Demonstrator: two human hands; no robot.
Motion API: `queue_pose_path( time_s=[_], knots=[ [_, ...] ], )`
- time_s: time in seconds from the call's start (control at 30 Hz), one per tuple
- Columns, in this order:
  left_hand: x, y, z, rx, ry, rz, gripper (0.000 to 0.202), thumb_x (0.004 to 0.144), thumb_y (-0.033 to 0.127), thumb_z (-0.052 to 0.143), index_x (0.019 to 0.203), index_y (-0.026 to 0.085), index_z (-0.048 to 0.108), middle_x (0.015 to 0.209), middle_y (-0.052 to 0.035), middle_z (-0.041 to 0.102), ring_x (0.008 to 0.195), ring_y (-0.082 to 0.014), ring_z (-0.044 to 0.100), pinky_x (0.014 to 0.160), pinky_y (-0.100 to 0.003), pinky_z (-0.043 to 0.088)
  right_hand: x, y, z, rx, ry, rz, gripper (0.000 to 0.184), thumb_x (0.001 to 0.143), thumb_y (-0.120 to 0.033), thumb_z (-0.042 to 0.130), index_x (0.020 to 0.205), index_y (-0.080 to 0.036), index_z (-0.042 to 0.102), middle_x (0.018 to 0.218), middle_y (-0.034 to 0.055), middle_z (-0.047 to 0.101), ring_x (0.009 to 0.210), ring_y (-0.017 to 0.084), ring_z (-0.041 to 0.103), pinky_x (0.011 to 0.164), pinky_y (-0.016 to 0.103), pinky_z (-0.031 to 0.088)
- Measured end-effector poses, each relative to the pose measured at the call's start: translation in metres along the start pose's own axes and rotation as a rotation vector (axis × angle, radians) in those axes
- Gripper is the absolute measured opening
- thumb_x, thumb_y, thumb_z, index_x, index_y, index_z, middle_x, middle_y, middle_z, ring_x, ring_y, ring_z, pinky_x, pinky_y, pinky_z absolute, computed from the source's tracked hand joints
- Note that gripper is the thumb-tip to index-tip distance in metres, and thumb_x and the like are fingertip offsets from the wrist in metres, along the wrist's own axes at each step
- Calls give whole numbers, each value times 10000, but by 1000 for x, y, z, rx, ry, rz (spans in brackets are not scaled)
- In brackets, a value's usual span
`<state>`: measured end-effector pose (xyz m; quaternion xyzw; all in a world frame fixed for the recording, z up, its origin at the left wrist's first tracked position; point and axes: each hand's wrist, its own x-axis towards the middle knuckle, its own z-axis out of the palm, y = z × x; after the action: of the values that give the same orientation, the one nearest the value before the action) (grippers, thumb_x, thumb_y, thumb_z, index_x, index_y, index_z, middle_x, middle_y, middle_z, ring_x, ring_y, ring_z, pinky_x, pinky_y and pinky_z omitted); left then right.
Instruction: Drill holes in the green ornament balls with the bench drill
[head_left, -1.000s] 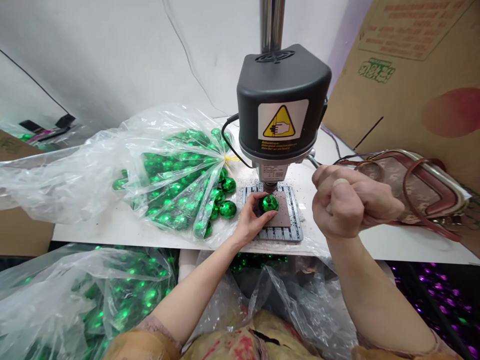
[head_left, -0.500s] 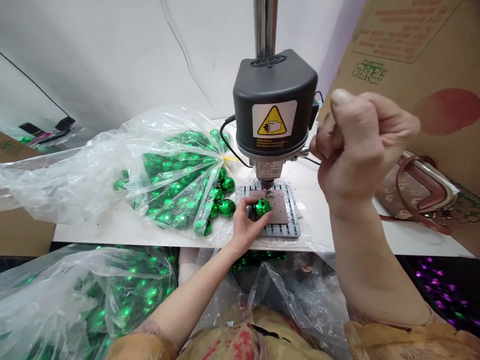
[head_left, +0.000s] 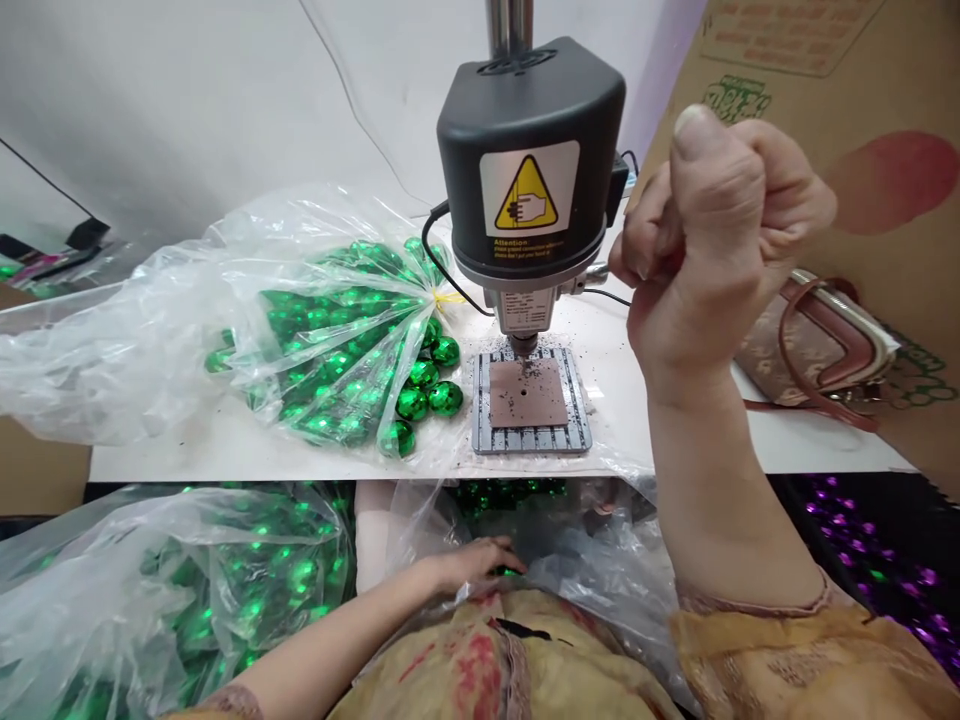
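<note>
A black drill press with a yellow warning label stands over a slotted metal base plate. On the base lies a brown square pad with a dark hole and scattered dark shavings. My right hand is closed in a fist beside the drill head, at the end of its metal feed handle; the grip inside the fist is hidden. Below the table edge, my left hand curls over a shiny green ball, mostly covered by the fingers, close to my lap.
A tied clear plastic bag of green faceted balls lies on the white table, with loose green balls beside the pad. Another bag of green balls sits lower left. A handbag and cardboard box stand right; purple balls lie below.
My left hand has carried the green ball off the brown pad, down toward my lap below the table edge. My right fist stays by the drill head. The view has shifted slightly.
</note>
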<state>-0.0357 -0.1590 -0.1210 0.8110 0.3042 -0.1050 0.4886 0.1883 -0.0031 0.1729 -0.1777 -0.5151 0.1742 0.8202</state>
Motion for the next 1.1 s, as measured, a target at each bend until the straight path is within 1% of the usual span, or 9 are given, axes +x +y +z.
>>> queue_pose_path(
  time_s=[0.13, 0.23, 0.33, 0.43, 0.57, 0.67, 0.77, 0.93, 1.1],
  knots=[
    [13, -2, -11, -49, 403, -201, 463, 837, 159, 560, 1289, 246, 615, 1371, -99, 543, 1270, -273, 536, 1064, -398, 445, -1, -1, 1, -70, -10, 19, 449, 883, -272, 556, 550, -197, 264, 430, -89, 308, 382, 6, 293, 386, 178, 233],
    [16, 15, -23, 32, 487, -316, 567, 805, 143, 564, 1368, 208, 550, 1414, -139, 519, 1268, -335, 537, 1059, -481, 446, -2, -1, 1, -53, -9, 9, 456, 879, -277, 565, 553, -197, 257, 431, -89, 298, 381, 9, 275, 382, 182, 227],
    [8, 44, -38, 170, 444, -132, 433, 839, 138, 512, 1250, 212, 628, 1140, -105, 676, 999, -269, 663, 876, -388, 543, -2, 0, 1, -17, 2, 11, 426, 874, -234, 563, 551, -204, 288, 426, -86, 314, 371, 24, 284, 370, 200, 223],
    [-4, 70, -68, 414, 682, 76, 357, 887, 97, 422, 1121, 218, 664, 962, -72, 676, 878, -196, 647, 777, -297, 532, -2, 0, 0, 10, 4, 8, 399, 860, -227, 583, 549, -205, 334, 418, -85, 333, 355, 30, 294, 361, 215, 214],
    [-9, 76, -129, 762, 1059, -270, 338, 892, 74, 444, 1131, 191, 652, 1164, -155, 601, 1041, -273, 578, 858, -389, 503, -2, 0, -1, 0, 16, 11, 422, 850, -265, 604, 537, -203, 329, 413, -87, 345, 348, 31, 304, 358, 220, 197],
    [-7, 64, -164, 859, 1010, -546, 394, 883, 96, 503, 1249, 204, 602, 1241, -185, 541, 1104, -335, 527, 856, -444, 492, -3, -1, -1, -1, 28, 14, 425, 841, -289, 621, 533, -203, 341, 418, -83, 362, 351, 35, 304, 365, 234, 197],
    [-10, 50, -179, 849, 929, -576, 391, 871, 82, 515, 1220, 221, 622, 1191, -169, 538, 1076, -336, 522, 859, -461, 491, -3, -1, -1, -8, 20, 23, 426, 829, -298, 638, 524, -211, 354, 405, -83, 328, 350, 50, 317, 371, 257, 214],
    [-19, 50, -185, 582, 1051, -284, 360, 819, 104, 616, 1147, 246, 651, 1121, -103, 510, 1055, -276, 537, 910, -438, 501, -4, 0, -3, -12, 25, 18, 419, 814, -286, 650, 509, -223, 371, 401, -79, 251, 349, 82, 332, 374, 299, 223],
    [-4, 76, -184, -452, 1208, 81, 335, 902, 405, 575, 1186, 231, 609, 1082, -73, 568, 900, -179, 620, 775, -332, 570, -5, -1, -2, -55, 35, 15, 435, 832, -281, 620, 506, -210, 342, 405, -79, 236, 356, 59, 325, 379, 276, 219]
  ],
)
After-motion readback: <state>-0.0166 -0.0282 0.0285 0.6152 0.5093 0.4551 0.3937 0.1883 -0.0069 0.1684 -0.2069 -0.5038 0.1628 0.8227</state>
